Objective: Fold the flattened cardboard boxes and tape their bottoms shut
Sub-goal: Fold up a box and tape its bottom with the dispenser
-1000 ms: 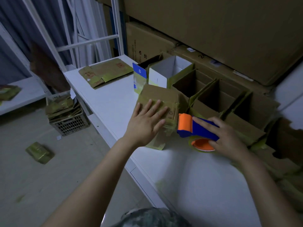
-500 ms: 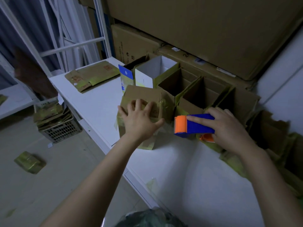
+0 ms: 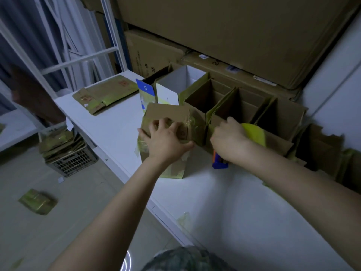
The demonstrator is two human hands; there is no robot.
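Observation:
A small brown cardboard box (image 3: 168, 112) stands bottom-up on the white table (image 3: 244, 216), with clear tape along its right edge. My left hand (image 3: 166, 139) presses on its upper face, fingers spread and thumb along the near edge. My right hand (image 3: 228, 139) grips a tape dispenser (image 3: 219, 164) just right of the box. The dispenser is tipped up: its blue body shows below my wrist and its yellow-green tape roll (image 3: 254, 133) sticks out behind my hand. A stack of flattened boxes (image 3: 105, 92) lies at the table's far left end.
A row of open folded boxes (image 3: 224, 106) lines the back of the table, led by a white-lined one (image 3: 175, 85). Large cartons (image 3: 234, 36) are stacked behind. On the floor at left stand a crate of flattened boxes (image 3: 72, 161) and a loose flattened box (image 3: 37, 201).
My right hand carried the dispenser from the table up against the box's right side and tipped it upright. My left hand stayed on the box.

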